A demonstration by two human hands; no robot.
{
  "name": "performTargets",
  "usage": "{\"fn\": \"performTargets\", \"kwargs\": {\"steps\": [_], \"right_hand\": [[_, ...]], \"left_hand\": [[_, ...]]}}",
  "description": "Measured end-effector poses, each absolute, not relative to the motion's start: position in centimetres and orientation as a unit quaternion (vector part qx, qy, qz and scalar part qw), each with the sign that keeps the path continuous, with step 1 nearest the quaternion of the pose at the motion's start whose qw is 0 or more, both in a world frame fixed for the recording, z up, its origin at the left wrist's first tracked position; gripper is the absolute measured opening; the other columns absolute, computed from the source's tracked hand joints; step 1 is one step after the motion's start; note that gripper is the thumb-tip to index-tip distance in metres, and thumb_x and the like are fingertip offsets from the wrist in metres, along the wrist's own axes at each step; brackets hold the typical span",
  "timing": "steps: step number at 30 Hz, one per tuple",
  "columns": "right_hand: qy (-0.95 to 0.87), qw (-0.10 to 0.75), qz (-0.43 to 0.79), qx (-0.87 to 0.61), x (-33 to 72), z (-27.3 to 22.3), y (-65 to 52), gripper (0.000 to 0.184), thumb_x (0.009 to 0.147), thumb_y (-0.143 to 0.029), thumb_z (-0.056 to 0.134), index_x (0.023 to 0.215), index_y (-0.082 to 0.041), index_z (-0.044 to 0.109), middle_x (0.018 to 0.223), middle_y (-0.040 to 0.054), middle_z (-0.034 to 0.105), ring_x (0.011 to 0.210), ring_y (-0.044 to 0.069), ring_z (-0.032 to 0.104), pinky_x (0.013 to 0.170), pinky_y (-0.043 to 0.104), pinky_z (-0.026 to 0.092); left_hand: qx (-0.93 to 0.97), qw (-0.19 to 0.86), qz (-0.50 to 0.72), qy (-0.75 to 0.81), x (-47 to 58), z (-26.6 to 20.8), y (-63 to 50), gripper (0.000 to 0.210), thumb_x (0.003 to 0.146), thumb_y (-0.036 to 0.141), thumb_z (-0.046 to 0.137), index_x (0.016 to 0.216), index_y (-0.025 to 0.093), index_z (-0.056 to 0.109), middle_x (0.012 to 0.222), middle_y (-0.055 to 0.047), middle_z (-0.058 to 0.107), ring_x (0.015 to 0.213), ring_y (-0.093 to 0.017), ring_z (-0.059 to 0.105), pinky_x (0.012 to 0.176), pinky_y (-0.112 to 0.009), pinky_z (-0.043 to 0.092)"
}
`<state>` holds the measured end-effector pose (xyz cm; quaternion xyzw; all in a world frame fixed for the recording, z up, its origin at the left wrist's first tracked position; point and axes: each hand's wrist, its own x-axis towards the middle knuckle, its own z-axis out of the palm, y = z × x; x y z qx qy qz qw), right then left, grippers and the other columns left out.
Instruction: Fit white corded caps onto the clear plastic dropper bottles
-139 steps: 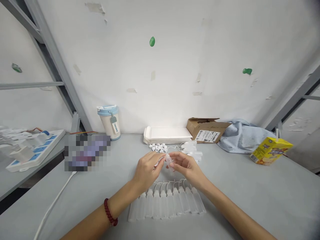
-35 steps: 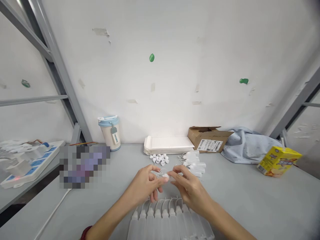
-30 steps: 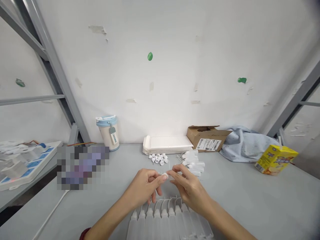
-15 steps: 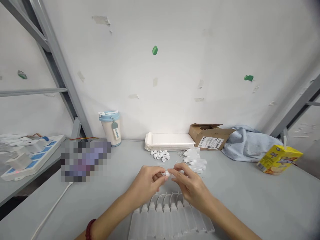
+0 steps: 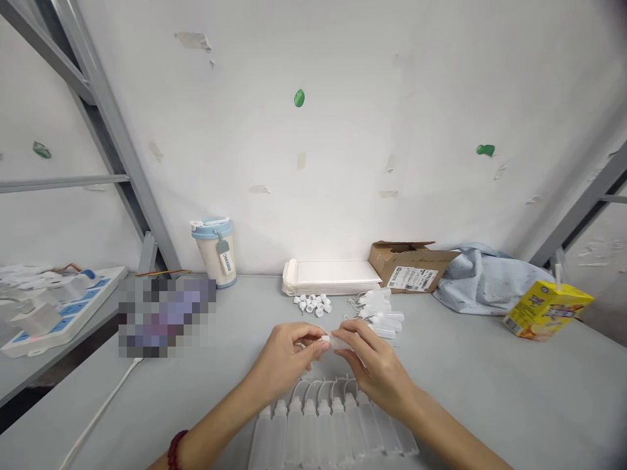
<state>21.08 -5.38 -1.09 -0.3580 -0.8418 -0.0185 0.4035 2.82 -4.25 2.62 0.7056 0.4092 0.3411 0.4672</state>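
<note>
My left hand (image 5: pixel 291 352) pinches a small white cap (image 5: pixel 326 338) between thumb and fingertips. Facing it, my right hand (image 5: pixel 369 356) has its thumb and fingers closed on a small translucent plastic piece (image 5: pixel 336 341), mostly covered by the fingers. The two parts meet or nearly meet; I cannot tell whether they are joined. Below both hands lies a row of translucent squeeze bottles (image 5: pixel 309 431) with thin curved tubes at their necks. Beyond the hands are loose white caps (image 5: pixel 313 304) and a pile of small clear bottles (image 5: pixel 385 316) with thin strings or tubes.
White flat boxes (image 5: pixel 333 277) are stacked against the wall beside an open cardboard box (image 5: pixel 411 269). Further right are a blue cloth (image 5: pixel 490 277) and a yellow drink carton (image 5: pixel 548 312). To the left stand a tumbler (image 5: pixel 214 254), a blurred-out device (image 5: pixel 166 318) and a power strip (image 5: pixel 73 313).
My right hand's thumb and fingers have come in around the translucent piece against the white cap. The cap's thin tip, seen earlier, is now hidden by my left fingers.
</note>
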Motion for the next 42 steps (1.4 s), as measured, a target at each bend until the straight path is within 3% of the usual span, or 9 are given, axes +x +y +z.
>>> {"fn": "performTargets", "kwargs": {"steps": [4, 8, 15, 23, 28, 32, 36, 42], "right_hand": [[-0.838, 0.421, -0.004, -0.347, 21.1, -1.06, -5.26, 0.029, 0.086, -0.007, 0.04, 0.11, -0.02, 0.048, 0.092, 0.0092, 0.053, 0.08, 0.016, 0.056, 0.063, 0.026, 0.05], [-0.832, 0.437, 0.021, -0.342, 20.94, -0.95, -5.22, 0.03, 0.085, -0.006, 0.041, 0.11, -0.02, 0.049, 0.091, 0.0089, 0.053, 0.078, 0.016, 0.056, 0.061, 0.026, 0.05], [-0.828, 0.441, 0.029, -0.345, 20.97, -1.11, -5.53, 0.029, 0.085, -0.006, 0.044, 0.111, -0.019, 0.047, 0.093, 0.0094, 0.054, 0.079, 0.017, 0.056, 0.061, 0.027, 0.05], [-0.814, 0.463, 0.042, -0.348, 21.1, -0.63, -5.24, 0.026, 0.086, -0.008, 0.046, 0.108, -0.021, 0.048, 0.092, 0.0083, 0.057, 0.082, 0.017, 0.057, 0.061, 0.026, 0.05], [-0.818, 0.472, 0.021, -0.329, 21.09, -0.48, -5.36, 0.028, 0.085, -0.004, 0.045, 0.108, -0.02, 0.048, 0.093, 0.0086, 0.056, 0.085, 0.017, 0.056, 0.065, 0.027, 0.051], [-0.824, 0.464, 0.013, -0.325, 21.0, -0.62, -5.47, 0.03, 0.085, -0.003, 0.041, 0.108, -0.02, 0.048, 0.095, 0.0091, 0.054, 0.085, 0.016, 0.055, 0.063, 0.025, 0.052], [-0.828, 0.459, 0.03, -0.321, 21.01, -0.59, -5.42, 0.032, 0.085, -0.003, 0.038, 0.111, -0.02, 0.047, 0.096, 0.0095, 0.052, 0.084, 0.015, 0.054, 0.061, 0.023, 0.052], [-0.841, 0.446, 0.009, -0.306, 21.23, -0.44, -5.33, 0.042, 0.082, 0.001, 0.039, 0.118, -0.021, 0.046, 0.095, 0.0089, 0.054, 0.08, 0.015, 0.054, 0.061, 0.024, 0.052]], "left_hand": [[0.734, 0.405, 0.392, 0.379, 3.1, 2.21, -4.38, 0.016, 0.078, 0.022, 0.053, 0.085, 0.018, 0.067, 0.088, -0.005, 0.06, 0.076, -0.016, 0.056, 0.067, -0.025, 0.05], [0.707, 0.443, 0.407, 0.372, 3.21, 2.38, -4.37, 0.014, 0.076, 0.024, 0.057, 0.083, 0.017, 0.067, 0.091, -0.006, 0.06, 0.079, -0.016, 0.056, 0.069, -0.025, 0.051], [0.655, 0.519, 0.342, 0.429, 2.8, 2.59, -3.77, 0.027, 0.076, 0.037, 0.058, 0.074, 0.012, 0.066, 0.058, 0.0, 0.055, 0.053, -0.012, 0.052, 0.053, -0.025, 0.046], [0.684, 0.452, 0.401, 0.409, 3.03, 2.56, -4.26, 0.017, 0.072, 0.025, 0.062, 0.087, 0.017, 0.065, 0.09, -0.004, 0.063, 0.08, -0.016, 0.057, 0.07, -0.026, 0.05], [0.663, 0.513, 0.351, 0.417, 2.85, 2.77, -3.88, 0.029, 0.079, 0.04, 0.053, 0.074, 0.013, 0.062, 0.067, -0.002, 0.06, 0.057, -0.013, 0.056, 0.052, -0.024, 0.047], [0.672, 0.537, 0.323, 0.394, 2.74, 2.72, -3.78, 0.034, 0.081, 0.041, 0.051, 0.065, 0.012, 0.06, 0.058, -0.001, 0.057, 0.048, -0.011, 0.053, 0.047, -0.023, 0.044], [0.693, 0.49, 0.367, 0.381, 2.86, 2.59, -4.1, 0.019, 0.079, 0.031, 0.056, 0.08, 0.014, 0.062, 0.069, -0.001, 0.06, 0.059, -0.012, 0.055, 0.054, -0.023, 0.048], [0.766, 0.343, 0.407, 0.362, 2.91, 2.46, -4.59, 0.01, 0.078, 0.024, 0.056, 0.078, 0.016, 0.062, 0.079, -0.003, 0.062, 0.073, -0.014, 0.056, 0.068, -0.025, 0.049]]}}
